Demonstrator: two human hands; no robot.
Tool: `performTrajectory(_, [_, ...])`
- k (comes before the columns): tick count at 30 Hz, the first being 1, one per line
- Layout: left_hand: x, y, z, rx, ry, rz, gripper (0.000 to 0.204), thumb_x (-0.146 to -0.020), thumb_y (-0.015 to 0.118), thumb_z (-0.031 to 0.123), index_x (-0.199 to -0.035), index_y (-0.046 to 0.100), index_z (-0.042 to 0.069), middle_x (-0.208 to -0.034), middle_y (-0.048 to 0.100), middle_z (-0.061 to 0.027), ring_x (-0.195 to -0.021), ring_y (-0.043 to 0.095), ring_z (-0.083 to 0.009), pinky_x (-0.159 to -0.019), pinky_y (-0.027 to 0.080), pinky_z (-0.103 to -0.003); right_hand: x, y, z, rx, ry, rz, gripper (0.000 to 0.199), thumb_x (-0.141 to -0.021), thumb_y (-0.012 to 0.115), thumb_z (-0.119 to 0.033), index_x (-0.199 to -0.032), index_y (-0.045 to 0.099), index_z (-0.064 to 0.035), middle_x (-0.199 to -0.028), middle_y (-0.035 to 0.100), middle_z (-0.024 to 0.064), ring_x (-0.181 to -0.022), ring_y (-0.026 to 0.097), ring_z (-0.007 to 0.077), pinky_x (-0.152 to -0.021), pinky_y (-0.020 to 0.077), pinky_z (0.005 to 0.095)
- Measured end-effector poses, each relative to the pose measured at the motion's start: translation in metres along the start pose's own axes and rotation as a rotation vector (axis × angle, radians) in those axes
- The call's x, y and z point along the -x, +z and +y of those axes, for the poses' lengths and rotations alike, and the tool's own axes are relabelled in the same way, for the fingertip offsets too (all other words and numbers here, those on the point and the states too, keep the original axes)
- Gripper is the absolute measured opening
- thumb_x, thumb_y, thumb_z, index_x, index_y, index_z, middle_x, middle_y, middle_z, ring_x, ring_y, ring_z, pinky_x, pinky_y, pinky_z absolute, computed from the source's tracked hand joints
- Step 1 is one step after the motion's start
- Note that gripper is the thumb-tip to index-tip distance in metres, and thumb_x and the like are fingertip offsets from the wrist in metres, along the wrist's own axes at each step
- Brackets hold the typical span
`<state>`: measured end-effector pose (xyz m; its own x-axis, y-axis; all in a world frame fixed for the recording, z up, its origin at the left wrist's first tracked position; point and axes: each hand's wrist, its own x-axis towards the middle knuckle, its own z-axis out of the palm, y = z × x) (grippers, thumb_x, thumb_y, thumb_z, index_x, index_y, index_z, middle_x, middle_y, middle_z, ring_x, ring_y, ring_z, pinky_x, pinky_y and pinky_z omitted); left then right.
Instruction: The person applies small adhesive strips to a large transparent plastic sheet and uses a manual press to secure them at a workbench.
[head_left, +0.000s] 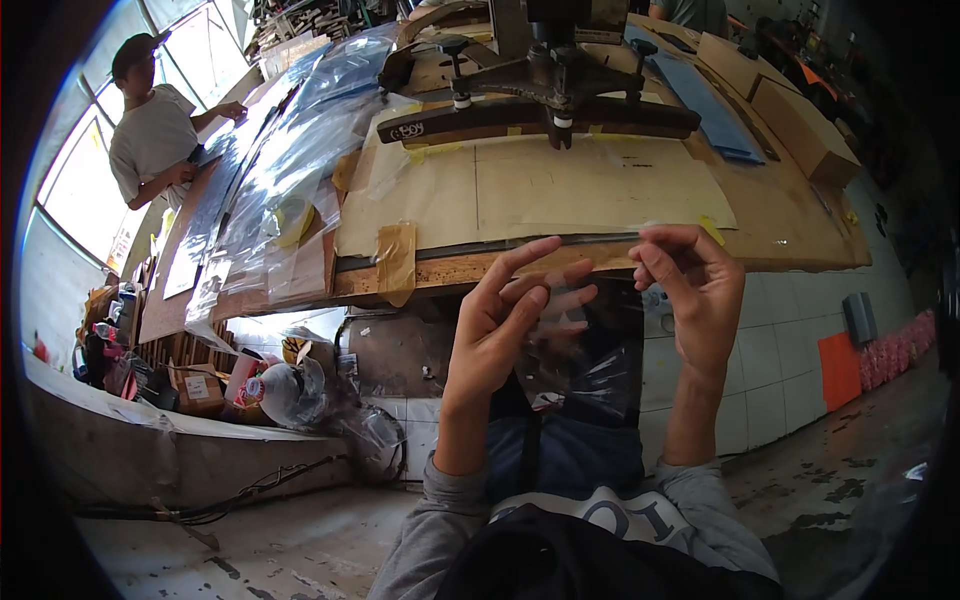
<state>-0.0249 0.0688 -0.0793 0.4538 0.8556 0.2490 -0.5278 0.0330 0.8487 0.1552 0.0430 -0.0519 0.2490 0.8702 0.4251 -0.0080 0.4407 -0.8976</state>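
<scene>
My left hand [505,318] is raised in front of the table's near edge, its index finger stretched out and its other fingers apart. The thumb lies in front of those fingers; nothing plain shows in its grasp. To the right, my right hand [695,290] is closed in a pinch, thumb against fingertips. Whatever it pinches, if anything, is too small to make out. Glossy clear plastic [570,370] shows below and between the hands; whether either touches it I cannot tell. Beyond them a pale yellow sheet [525,195] with a dark line lies on the table.
A dark metal press [555,85] with a long bar stands over the sheet. Brown tape [396,262] hangs off the table edge. Clear film [320,150] and a tape roll [290,220] lie left. Cardboard boxes [800,125] sit right. Another person [155,135] stands far left.
</scene>
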Motion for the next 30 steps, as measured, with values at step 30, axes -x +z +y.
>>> performTrajectory(30, [0.043, -0.109, 0.072, -0.422, 0.162, 0.451, 0.038, -0.086, 0.052, 0.007, -0.119, 0.035, 0.003, -0.063, 0.059, -0.0112, -0.048, 0.059, -0.0165, -0.040, 0.047, -0.025, -0.419, 0.290, -0.025, 0.446, -0.744, 0.271, 0.035, -0.085, 0.056, -0.028, -0.082, 0.059, 0.0062, -0.060, 0.060, 0.0176, -0.060, 0.061, 0.0290, -0.058, 0.0493, 0.0383])
